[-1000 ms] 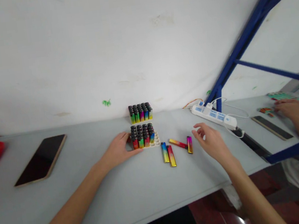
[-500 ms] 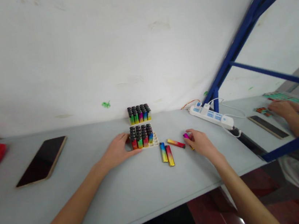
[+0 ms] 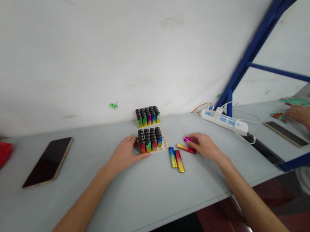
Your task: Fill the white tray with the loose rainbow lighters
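One purple lighter (image 3: 187,139), pinched in your right hand (image 3: 205,146), points left and away from you; the tray (image 3: 165,147) lies leftward, your left hand (image 3: 123,155) spread wide against it.

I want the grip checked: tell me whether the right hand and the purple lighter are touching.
Touching. The head view shows the right hand with its fingertips on the purple lighter, one end of which sticks out past them.
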Motion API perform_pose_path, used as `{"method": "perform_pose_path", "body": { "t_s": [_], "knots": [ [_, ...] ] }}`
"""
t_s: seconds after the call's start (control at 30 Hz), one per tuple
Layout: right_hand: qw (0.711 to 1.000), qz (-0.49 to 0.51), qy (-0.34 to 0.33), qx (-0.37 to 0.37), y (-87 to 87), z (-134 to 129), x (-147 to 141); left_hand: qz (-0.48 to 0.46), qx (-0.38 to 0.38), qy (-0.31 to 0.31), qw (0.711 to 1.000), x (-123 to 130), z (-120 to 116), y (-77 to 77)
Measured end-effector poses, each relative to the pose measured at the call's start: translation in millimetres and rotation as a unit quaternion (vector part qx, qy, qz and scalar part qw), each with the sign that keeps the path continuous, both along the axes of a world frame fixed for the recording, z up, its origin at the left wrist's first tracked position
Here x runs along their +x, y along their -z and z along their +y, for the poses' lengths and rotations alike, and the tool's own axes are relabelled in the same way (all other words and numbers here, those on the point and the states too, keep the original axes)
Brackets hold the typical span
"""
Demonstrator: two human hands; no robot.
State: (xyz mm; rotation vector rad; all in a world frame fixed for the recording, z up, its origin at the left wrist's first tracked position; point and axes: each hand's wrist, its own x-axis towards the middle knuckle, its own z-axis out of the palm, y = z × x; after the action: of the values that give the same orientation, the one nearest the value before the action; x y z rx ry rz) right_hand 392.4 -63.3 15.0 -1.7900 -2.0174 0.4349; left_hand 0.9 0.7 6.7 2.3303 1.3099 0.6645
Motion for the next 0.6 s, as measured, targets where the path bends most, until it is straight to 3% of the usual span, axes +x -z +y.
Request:
{"method": "perform_pose_path", "body": {
  "t_s": [0.27, 0.6],
  "knots": [
    [1.0, 0.013, -0.001, 0.023, 2.1, -3.7, 1.4, -0.003, -0.006, 0.015, 1.0, -3.4, 1.4, -0.5],
    [0.996, 0.054, -0.059, 0.046, 0.2, -35.8, 9.1, -0.005, -0.018, 0.024, 1.0, -6.0, 4.6, -2.9]
  ]
}}
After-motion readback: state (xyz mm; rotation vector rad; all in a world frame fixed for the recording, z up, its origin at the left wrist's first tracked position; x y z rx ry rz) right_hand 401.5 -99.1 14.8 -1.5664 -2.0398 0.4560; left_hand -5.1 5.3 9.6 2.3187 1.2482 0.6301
